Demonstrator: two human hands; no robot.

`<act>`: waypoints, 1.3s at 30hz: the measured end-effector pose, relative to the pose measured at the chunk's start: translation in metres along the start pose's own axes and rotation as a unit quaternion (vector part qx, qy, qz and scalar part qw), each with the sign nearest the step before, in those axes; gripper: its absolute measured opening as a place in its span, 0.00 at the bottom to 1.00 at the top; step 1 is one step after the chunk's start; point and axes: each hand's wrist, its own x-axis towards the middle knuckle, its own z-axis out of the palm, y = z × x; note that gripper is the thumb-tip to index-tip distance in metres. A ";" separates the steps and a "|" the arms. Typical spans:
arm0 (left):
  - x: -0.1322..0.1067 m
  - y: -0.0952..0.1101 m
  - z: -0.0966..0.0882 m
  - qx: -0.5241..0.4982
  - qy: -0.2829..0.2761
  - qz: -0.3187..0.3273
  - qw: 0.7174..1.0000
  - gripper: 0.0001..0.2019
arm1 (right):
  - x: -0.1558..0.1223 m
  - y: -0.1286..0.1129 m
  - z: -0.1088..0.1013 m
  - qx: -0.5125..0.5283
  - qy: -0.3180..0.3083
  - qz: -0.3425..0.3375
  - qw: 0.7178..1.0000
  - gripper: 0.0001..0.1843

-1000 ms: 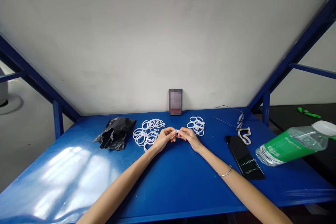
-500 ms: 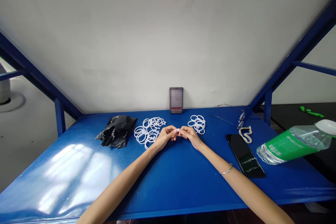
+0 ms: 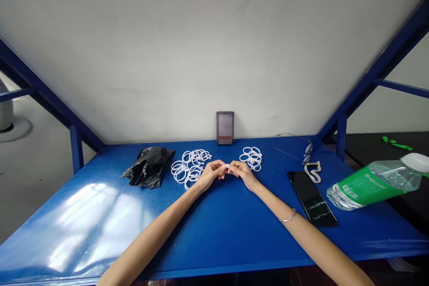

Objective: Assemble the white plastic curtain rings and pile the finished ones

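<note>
My left hand (image 3: 213, 173) and my right hand (image 3: 243, 173) meet over the middle of the blue table. Between their fingertips they pinch a small white plastic ring (image 3: 227, 166); fingers cover most of it, so its full shape is hidden. Just left of my left hand lies a larger pile of white plastic rings (image 3: 180, 172), partly behind that hand. A smaller group of similar rings (image 3: 251, 157) lies beyond my right hand, slightly to the right. Both hands are closed, thumbs against the fingers.
A crumpled black plastic bag (image 3: 150, 167) lies at the left. At the back, a pixelated box-like object (image 3: 225, 128) leans on the wall. To the right are eyeglasses (image 3: 307, 152), a white looped item (image 3: 313, 172), a phone (image 3: 313, 199) and a green-labelled bottle (image 3: 372, 183).
</note>
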 end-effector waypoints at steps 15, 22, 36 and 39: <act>0.000 -0.001 -0.001 0.001 -0.005 0.008 1.000 0.18 | 0.000 0.002 -0.001 -0.006 -0.002 -0.006 1.000 0.21; 0.001 -0.001 0.000 -0.004 0.001 0.004 1.000 0.19 | 0.000 0.003 -0.001 -0.006 -0.002 -0.006 1.000 0.21; 0.000 0.000 0.000 -0.010 -0.010 -0.001 1.000 0.20 | 0.000 0.003 -0.003 -0.021 -0.010 -0.009 1.000 0.21; 0.000 0.001 0.000 -0.010 -0.012 -0.001 1.000 0.20 | -0.001 0.002 -0.003 -0.020 -0.011 -0.006 1.000 0.21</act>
